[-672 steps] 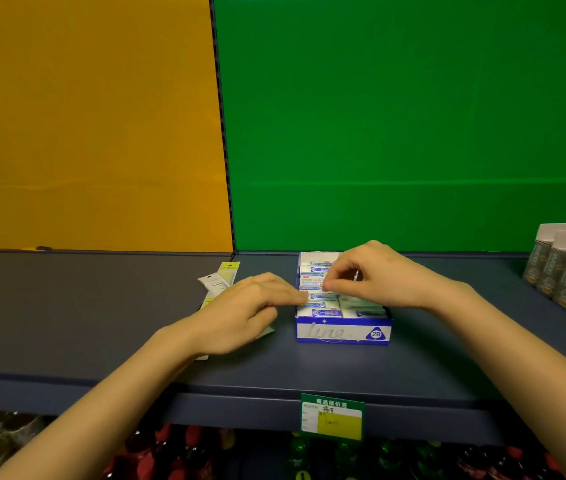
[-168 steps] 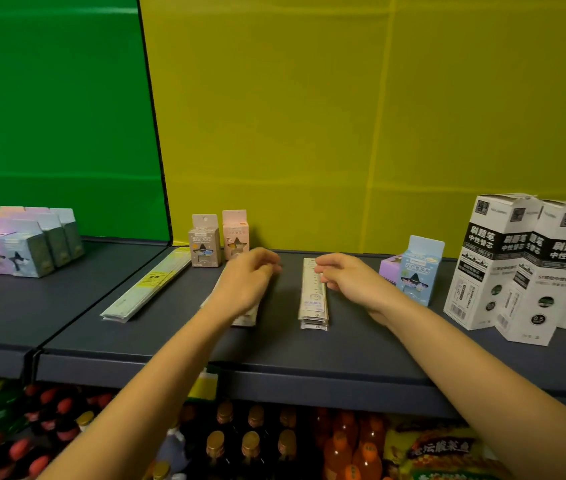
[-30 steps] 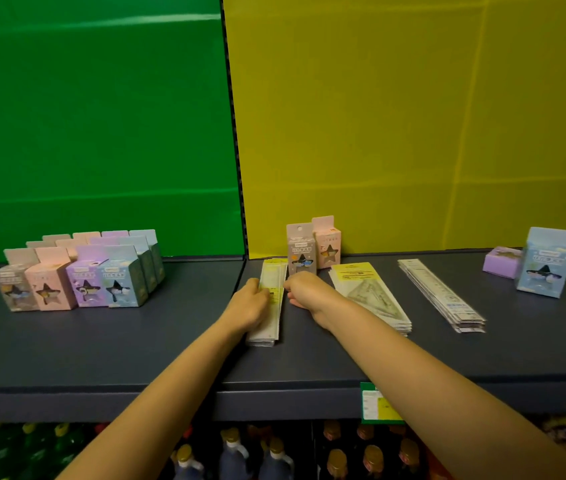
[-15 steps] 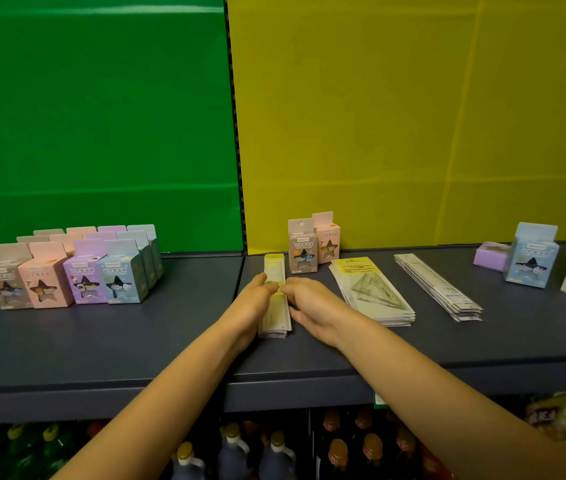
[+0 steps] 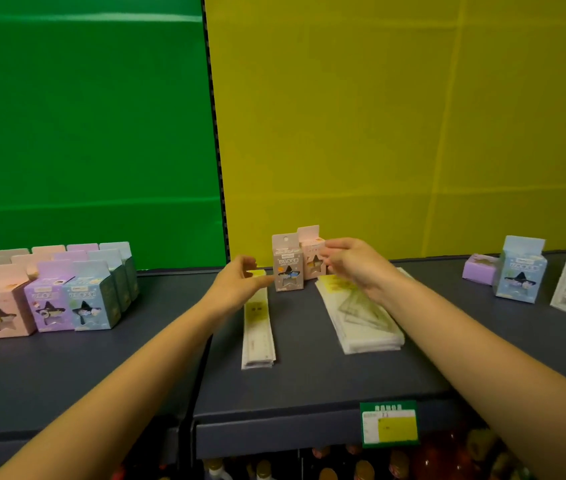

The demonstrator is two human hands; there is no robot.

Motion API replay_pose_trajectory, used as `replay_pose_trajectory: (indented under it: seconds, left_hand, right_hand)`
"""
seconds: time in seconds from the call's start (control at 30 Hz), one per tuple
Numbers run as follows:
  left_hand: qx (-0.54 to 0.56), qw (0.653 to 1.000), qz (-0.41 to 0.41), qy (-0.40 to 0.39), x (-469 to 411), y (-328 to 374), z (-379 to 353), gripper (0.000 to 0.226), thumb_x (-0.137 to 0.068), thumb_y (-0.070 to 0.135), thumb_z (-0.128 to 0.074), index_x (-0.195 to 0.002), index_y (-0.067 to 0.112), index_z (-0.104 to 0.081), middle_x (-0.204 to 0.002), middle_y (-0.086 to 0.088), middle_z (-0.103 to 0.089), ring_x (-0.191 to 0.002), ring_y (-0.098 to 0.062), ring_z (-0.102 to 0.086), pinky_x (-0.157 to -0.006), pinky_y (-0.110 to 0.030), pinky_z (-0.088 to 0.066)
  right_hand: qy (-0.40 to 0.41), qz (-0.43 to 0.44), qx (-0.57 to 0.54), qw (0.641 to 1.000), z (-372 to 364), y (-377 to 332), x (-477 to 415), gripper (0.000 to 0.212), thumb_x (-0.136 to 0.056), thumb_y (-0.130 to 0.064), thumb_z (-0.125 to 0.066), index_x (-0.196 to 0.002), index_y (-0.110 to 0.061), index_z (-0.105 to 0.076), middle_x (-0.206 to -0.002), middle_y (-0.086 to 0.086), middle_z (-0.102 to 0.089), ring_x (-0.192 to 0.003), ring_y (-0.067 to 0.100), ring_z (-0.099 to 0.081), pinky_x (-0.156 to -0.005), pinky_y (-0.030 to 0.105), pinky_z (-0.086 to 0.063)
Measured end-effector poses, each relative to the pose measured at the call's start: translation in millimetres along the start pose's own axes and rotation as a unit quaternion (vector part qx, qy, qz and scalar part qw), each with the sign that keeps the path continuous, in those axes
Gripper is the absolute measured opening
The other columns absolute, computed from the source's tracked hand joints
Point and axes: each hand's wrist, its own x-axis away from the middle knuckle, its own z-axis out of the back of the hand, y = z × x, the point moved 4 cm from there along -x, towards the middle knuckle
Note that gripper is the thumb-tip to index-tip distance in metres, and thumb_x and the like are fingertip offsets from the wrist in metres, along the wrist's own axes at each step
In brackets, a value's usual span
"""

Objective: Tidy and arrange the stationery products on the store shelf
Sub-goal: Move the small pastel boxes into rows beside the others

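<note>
Reaching both hands toward grey star box [image 5: 286, 268] at back of shelf [image 5: 309, 379]. L hand [image 5: 240, 285]: grip half spread, fingertips just beside that box, holding nothing as far as blur is allowing. R hand [image 5: 354, 268]: grip spread, hovering by pink box [image 5: 311, 261] just right of grey box. Ruler stack [image 5: 259, 327] lying squared in front of grey box; set-square stack [image 5: 361, 317] sitting neat front-right. Judging approx. halfway: these 2 boxes standing apart from box group [image 5: 49, 292] far left; purple box [image 5: 479, 273] lying flat far right, awaiting sorting.
</note>
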Motion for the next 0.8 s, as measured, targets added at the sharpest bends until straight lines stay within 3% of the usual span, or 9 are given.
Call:
replay_pose_trajectory:
  seconds: [0.1,0.23,0.3,0.4,0.5,0.57,0.73,0.8]
  left_hand:
    - [-0.036,0.999,0.004,0.001,-27,7,-4,0.079,-0.075,0.022,-0.073,-0.139,0.01,-0.029,-0.143,-0.009,-0.04,-0.128,-0.025,-0.042,-0.098,-0.034,-0.039]
    - [-0.04,0.998,0.029,-0.038,-57,9,-11,0.094,-0.071,0.017,-0.077,-0.143,0.01,-0.017,-0.145,-0.012,-0.035,-0.131,-0.027,-0.038,-0.104,-0.038,-0.037]
    - [-0.041,0.997,0.032,-0.06,-66,9,-16,0.093,-0.071,0.012,-0.077,-0.143,0.01,-0.018,-0.142,-0.012,-0.039,-0.128,-0.027,-0.042,-0.102,-0.038,-0.04]
    - [-0.06,0.995,0.016,-0.079,-71,9,-22,0.074,-0.072,0.006,-0.074,-0.135,0.009,-0.035,-0.13,-0.012,-0.051,-0.11,-0.02,-0.052,-0.093,-0.032,-0.046]
    - [-0.066,0.996,-0.007,-0.058,-70,8,-30,0.056,-0.073,0.004,-0.072,-0.123,0.006,-0.048,-0.121,-0.014,-0.06,-0.098,-0.017,-0.055,-0.08,-0.023,-0.047]
    - [-0.07,0.996,-0.032,-0.039,-68,9,-34,0.056,-0.072,0.004,-0.074,-0.123,0.006,-0.051,-0.117,-0.014,-0.062,-0.095,-0.018,-0.056,-0.071,-0.018,-0.047]
    - [-0.024,0.995,-0.063,0.067,-57,24,-10,0.051,-0.066,0.006,-0.079,-0.113,0.004,-0.058,-0.104,-0.013,-0.066,-0.096,-0.029,-0.064,-0.083,-0.04,-0.054]
    - [0.001,0.99,-0.083,0.116,-47,33,7,0.048,-0.065,0.007,-0.08,-0.108,0.003,-0.06,-0.098,-0.009,-0.066,-0.09,-0.026,-0.064,-0.078,-0.035,-0.055]
  right_hand:
    - [0.024,0.007,0.085,0.996,21,-2,-33,0.05,-0.088,-0.002,-0.053,-0.137,-0.005,-0.038,-0.14,0.012,-0.047,-0.126,0.024,-0.046,-0.105,0.033,-0.038]
    - [-0.025,-0.002,0.174,0.984,21,3,-74,0.073,-0.083,-0.007,-0.065,-0.144,-0.01,-0.025,-0.148,0.008,-0.036,-0.133,0.025,-0.038,-0.103,0.034,-0.035]
    - [-0.051,-0.006,0.201,0.978,17,7,-90,0.081,-0.079,-0.003,-0.067,-0.145,-0.012,-0.021,-0.151,0.008,-0.031,-0.136,0.026,-0.034,-0.105,0.037,-0.036]
    - [-0.095,-0.002,0.202,0.975,9,12,-105,0.087,-0.075,0.007,-0.067,-0.145,-0.015,-0.021,-0.153,0.008,-0.029,-0.137,0.028,-0.033,-0.109,0.044,-0.037]
    - [-0.133,0.01,0.162,0.978,1,19,-111,0.08,-0.075,0.015,-0.062,-0.141,-0.014,-0.029,-0.144,0.01,-0.042,-0.128,0.028,-0.046,-0.101,0.042,-0.044]
    - [-0.132,0.025,0.163,0.977,-3,23,-112,0.071,-0.077,0.011,-0.063,-0.138,-0.013,-0.036,-0.137,0.012,-0.05,-0.122,0.027,-0.051,-0.1,0.042,-0.045]
    - [-0.07,0.107,0.161,0.979,4,3,-112,0.053,-0.077,0.0,-0.068,-0.126,-0.005,-0.048,-0.124,0.016,-0.058,-0.116,0.031,-0.055,-0.099,0.044,-0.046]
    - [-0.054,0.141,0.131,0.98,8,-12,-104,0.048,-0.078,0.0,-0.068,-0.122,-0.004,-0.049,-0.125,0.016,-0.057,-0.114,0.03,-0.057,-0.094,0.04,-0.049]
